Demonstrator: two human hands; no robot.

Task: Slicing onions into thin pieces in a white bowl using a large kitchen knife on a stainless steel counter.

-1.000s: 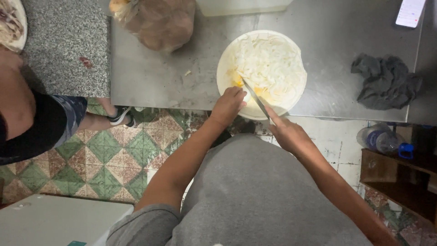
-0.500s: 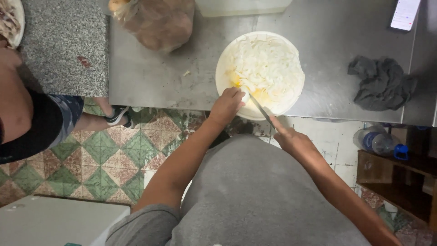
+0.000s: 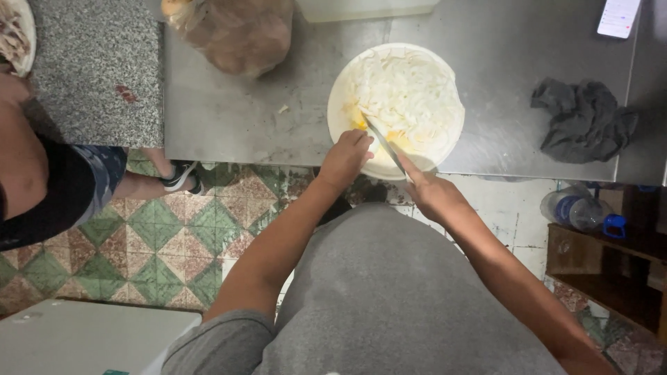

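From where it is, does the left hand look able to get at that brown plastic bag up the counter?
Probably yes: the left hand is at the plate's rim, and bare steel counter lies between it and the bag.

A plate (image 3: 12, 38) and phone (image 3: 618, 17) are cut off by the edges.

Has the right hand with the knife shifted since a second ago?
Barely: the right hand keeps the knife angled over the round board's near edge.
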